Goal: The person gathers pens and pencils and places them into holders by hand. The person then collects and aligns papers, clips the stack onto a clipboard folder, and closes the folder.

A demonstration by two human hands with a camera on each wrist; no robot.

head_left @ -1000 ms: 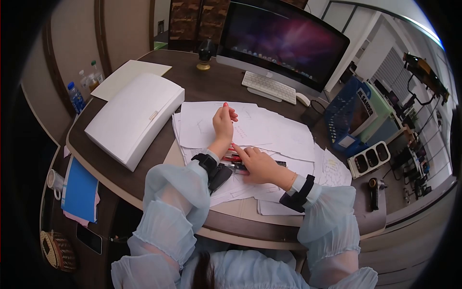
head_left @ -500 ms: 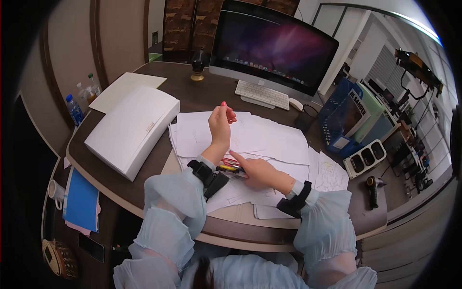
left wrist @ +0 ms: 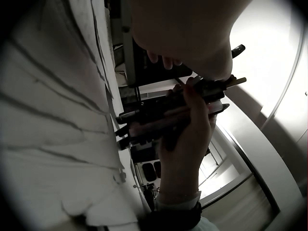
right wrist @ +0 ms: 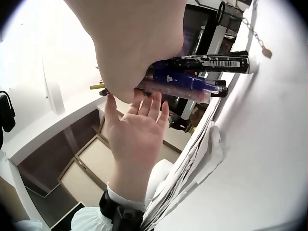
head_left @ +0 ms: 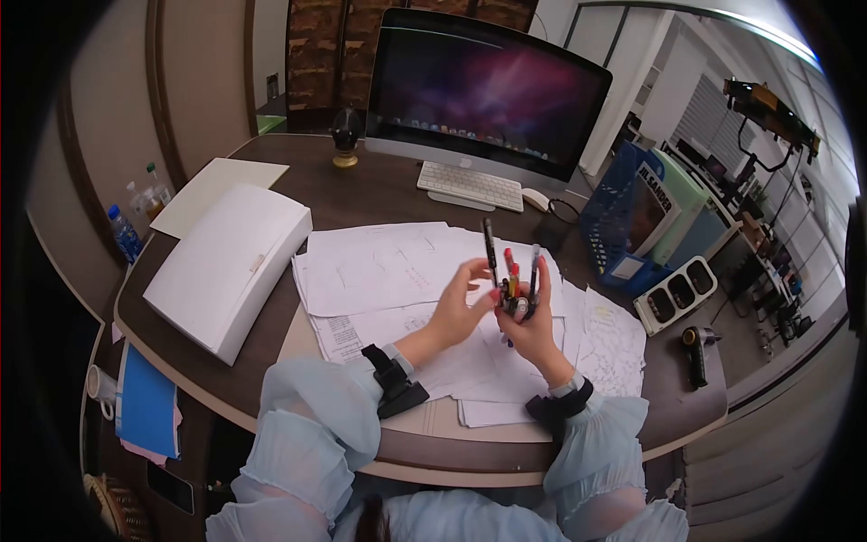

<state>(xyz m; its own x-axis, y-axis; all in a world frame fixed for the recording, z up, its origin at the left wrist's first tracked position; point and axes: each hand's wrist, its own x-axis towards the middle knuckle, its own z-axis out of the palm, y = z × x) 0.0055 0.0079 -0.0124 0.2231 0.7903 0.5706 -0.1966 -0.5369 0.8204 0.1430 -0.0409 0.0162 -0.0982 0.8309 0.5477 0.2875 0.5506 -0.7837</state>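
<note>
My right hand [head_left: 528, 330] grips a bundle of several pens [head_left: 510, 271], upright above the spread of white papers [head_left: 388, 266] on the desk. In the right wrist view the pens [right wrist: 202, 77] stick out from under my palm. My left hand [head_left: 461, 303] is open, its straight fingers touching the left side of the bundle. The left wrist view shows the pens [left wrist: 168, 115] held in the right hand's fingers [left wrist: 185, 144].
A white box [head_left: 226, 262] lies left of the papers. Behind them stand a monitor [head_left: 488, 90], keyboard [head_left: 470, 185] and mouse [head_left: 535, 199]. A blue file holder [head_left: 632, 212] and a white tray [head_left: 673, 294] sit to the right, a dark tool [head_left: 695, 348] near the desk edge.
My right hand has lifted the pens off the papers and stood them upright. My left hand came down from its raised pose to touch the bundle.
</note>
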